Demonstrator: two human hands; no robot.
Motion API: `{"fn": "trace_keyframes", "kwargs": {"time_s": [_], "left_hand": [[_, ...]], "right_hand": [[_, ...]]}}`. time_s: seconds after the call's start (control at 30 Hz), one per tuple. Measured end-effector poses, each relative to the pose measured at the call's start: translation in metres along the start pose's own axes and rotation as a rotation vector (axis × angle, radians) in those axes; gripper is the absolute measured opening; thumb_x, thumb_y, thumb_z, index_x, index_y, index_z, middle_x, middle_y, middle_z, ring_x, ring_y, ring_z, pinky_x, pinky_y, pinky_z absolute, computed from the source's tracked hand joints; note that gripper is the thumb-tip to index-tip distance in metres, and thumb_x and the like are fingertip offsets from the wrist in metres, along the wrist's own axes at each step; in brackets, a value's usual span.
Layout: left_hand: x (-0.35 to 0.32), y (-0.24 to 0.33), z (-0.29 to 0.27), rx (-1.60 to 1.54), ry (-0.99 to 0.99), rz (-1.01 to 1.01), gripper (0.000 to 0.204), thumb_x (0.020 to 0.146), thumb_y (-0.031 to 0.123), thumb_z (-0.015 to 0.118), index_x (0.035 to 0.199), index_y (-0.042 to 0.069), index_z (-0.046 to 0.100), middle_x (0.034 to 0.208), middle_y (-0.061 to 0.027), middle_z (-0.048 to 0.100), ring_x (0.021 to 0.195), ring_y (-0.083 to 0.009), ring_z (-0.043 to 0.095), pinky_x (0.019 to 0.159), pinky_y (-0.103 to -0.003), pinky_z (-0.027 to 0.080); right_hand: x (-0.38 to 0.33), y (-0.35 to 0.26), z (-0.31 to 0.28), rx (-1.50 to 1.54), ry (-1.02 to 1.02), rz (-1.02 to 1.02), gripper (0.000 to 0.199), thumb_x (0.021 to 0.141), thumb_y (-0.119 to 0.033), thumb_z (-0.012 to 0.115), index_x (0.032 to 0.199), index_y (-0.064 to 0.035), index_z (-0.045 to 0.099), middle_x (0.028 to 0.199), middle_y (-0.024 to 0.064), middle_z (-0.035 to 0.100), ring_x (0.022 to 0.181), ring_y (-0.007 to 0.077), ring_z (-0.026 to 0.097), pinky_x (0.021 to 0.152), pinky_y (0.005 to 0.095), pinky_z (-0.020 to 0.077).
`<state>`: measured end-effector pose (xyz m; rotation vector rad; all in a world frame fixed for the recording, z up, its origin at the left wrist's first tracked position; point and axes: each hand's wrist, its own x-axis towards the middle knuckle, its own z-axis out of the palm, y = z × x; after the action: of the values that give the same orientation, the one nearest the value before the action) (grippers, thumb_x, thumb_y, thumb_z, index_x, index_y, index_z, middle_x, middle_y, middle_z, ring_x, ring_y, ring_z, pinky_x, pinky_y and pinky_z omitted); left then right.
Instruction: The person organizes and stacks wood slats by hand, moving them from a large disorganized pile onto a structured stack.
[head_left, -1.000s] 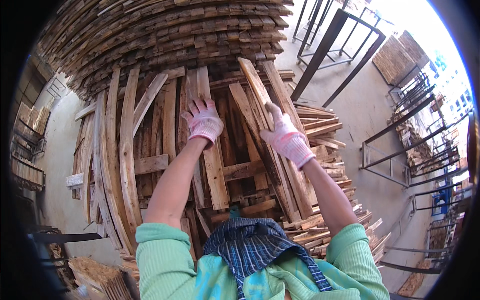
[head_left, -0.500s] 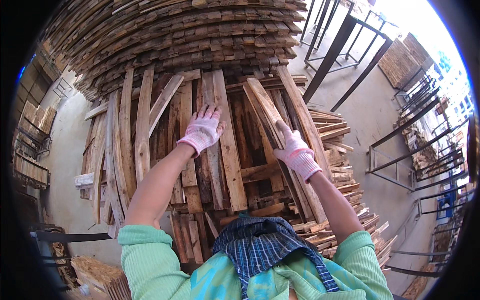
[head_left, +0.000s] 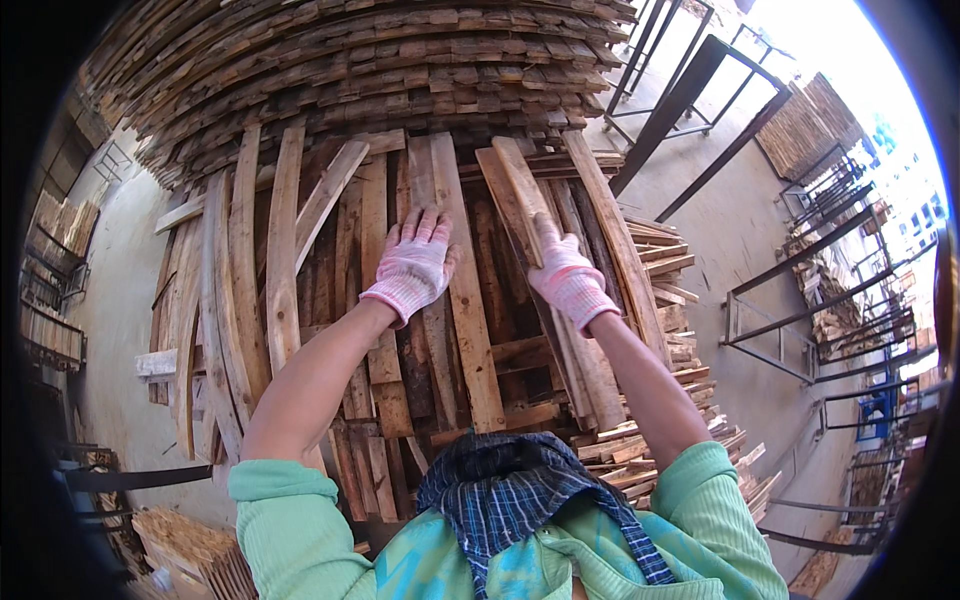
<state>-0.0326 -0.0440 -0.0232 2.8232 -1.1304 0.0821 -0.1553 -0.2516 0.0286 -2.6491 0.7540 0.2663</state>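
Note:
My left hand (head_left: 412, 268), in a pinkish-white knit glove with fingers uncovered at the tips, lies flat with fingers stretched out on two long, narrow wooden boards (head_left: 470, 330) side by side. To its right, my right hand (head_left: 568, 278), gloved the same way, grips a light-brown wooden plank (head_left: 520, 185) from above, fingers along it. A second, darker plank (head_left: 500, 200) lies against its left side. Both planks slant away from me. Part of the grip is hidden beneath the glove.
A tall stack of boards (head_left: 370, 80) rises at the far side. Loose planks (head_left: 283, 240) lie on the left of the pile, and board ends (head_left: 660, 265) stick out at its right. Black metal frames (head_left: 680, 100) stand on the concrete floor (head_left: 690, 220) to the right.
My right hand has shifted left with the slanted planks, widening the gap to the board at their right. My left hand stays on its boards, fingers a little more spread.

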Motion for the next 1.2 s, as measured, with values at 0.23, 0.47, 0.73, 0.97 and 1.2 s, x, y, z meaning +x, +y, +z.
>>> {"fn": "trace_keyframes", "kwargs": {"time_s": [0.23, 0.47, 0.73, 0.97, 1.2], "left_hand": [[0.009, -0.006, 0.003, -0.24, 0.116, 0.048, 0.058, 0.097, 0.032, 0.053, 0.15, 0.009, 0.041, 0.156, -0.0184, 0.039, 0.147, -0.0378, 0.033, 0.119, -0.051, 0.028], [0.014, -0.015, 0.002, -0.159, 0.007, 0.063, 0.066, 0.097, 0.045, 0.054, 0.149, 0.007, 0.041, 0.16, -0.0202, 0.034, 0.149, -0.0395, 0.029, 0.12, -0.053, 0.025], [0.033, 0.037, -0.033, -0.098, 0.198, 0.251, 0.064, 0.095, 0.05, 0.058, 0.142, 0.007, 0.051, 0.14, -0.0229, 0.051, 0.134, -0.0419, 0.044, 0.115, -0.049, 0.036], [0.028, 0.037, -0.012, -0.141, 0.066, 0.461, 0.055, 0.1, 0.042, 0.051, 0.145, 0.01, 0.051, 0.154, -0.0196, 0.045, 0.147, -0.035, 0.036, 0.123, -0.05, 0.021], [0.022, 0.041, -0.013, -0.219, 0.251, 0.302, 0.051, 0.099, 0.029, 0.058, 0.145, 0.009, 0.05, 0.147, -0.0223, 0.047, 0.137, -0.0418, 0.043, 0.116, -0.051, 0.034]], "right_hand": [[-0.007, -0.09, 0.029, 0.144, 0.161, -0.088, 0.051, 0.098, -0.023, 0.052, 0.147, -0.0164, 0.038, 0.128, 0.0342, 0.049, 0.103, 0.0489, 0.065, 0.083, 0.0579, 0.0577], [-0.006, -0.045, 0.005, 0.204, 0.033, -0.207, 0.051, 0.102, -0.027, 0.049, 0.151, -0.0175, 0.037, 0.122, 0.0334, 0.053, 0.106, 0.0431, 0.066, 0.082, 0.0505, 0.0574], [0.028, 0.107, -0.044, -0.078, 0.274, 0.191, 0.045, 0.105, -0.017, 0.042, 0.15, -0.0203, 0.043, 0.131, 0.0274, 0.053, 0.117, 0.038, 0.06, 0.097, 0.049, 0.0521], [0.024, 0.065, -0.038, -0.308, 0.252, 0.093, 0.037, 0.104, -0.017, 0.043, 0.14, -0.018, 0.051, 0.125, 0.0245, 0.058, 0.118, 0.0384, 0.059, 0.095, 0.0519, 0.05], [0.034, 0.002, 0.006, 0.164, 0.28, -0.057, 0.041, 0.099, -0.023, 0.054, 0.138, -0.0125, 0.051, 0.124, 0.0279, 0.055, 0.112, 0.044, 0.061, 0.092, 0.0541, 0.0531]]}}
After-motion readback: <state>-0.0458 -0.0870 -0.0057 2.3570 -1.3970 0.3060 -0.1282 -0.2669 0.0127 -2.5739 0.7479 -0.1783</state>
